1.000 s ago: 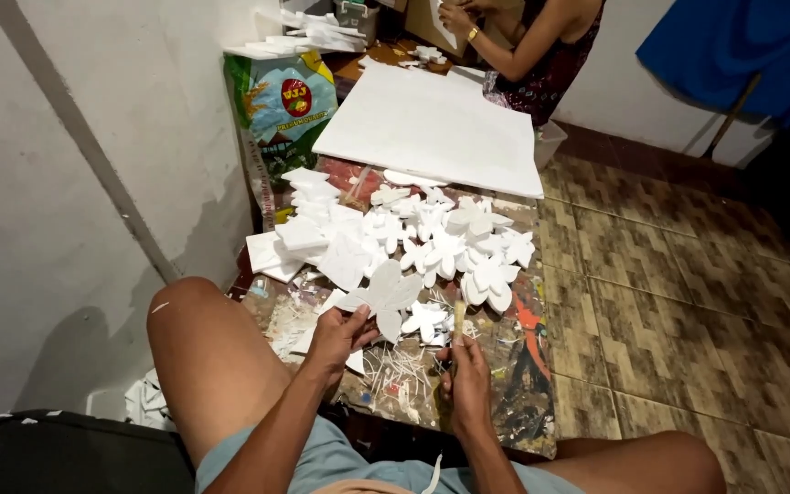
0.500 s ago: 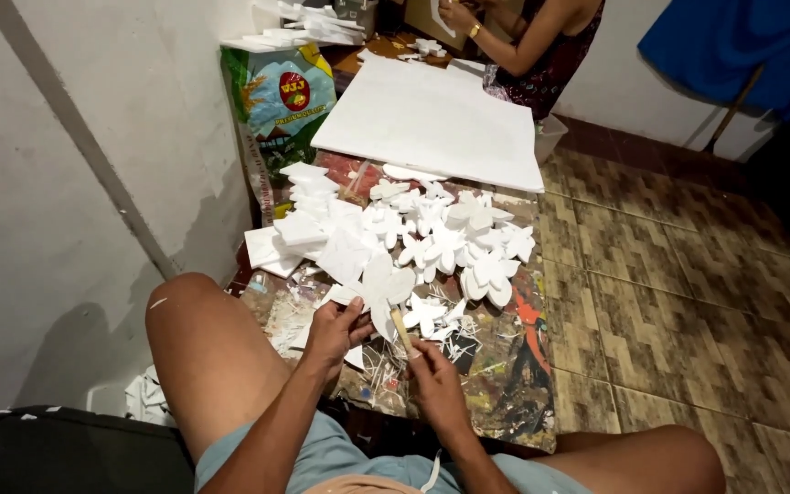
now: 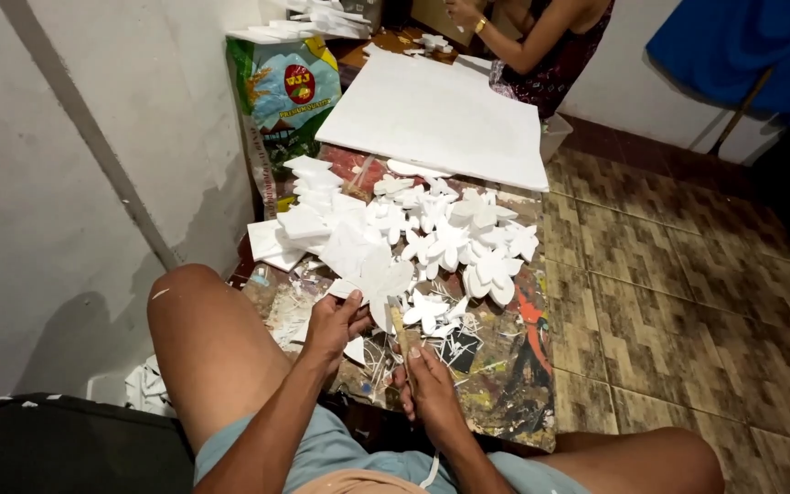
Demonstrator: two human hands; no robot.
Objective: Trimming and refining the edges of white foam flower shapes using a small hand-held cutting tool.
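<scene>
Many white foam cutouts [image 3: 432, 233] on paint-stained board [image 3: 505, 402]; tiled floor [image 3: 688, 302], grey wall [image 3: 75, 165].

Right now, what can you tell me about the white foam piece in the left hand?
The white foam cutout is flat, matte and lobed like a flower or leaf. The left hand pinches its lower edge, holding it tilted above the paint-stained board. A thin stick-like tool in the right hand meets its bottom edge.
</scene>
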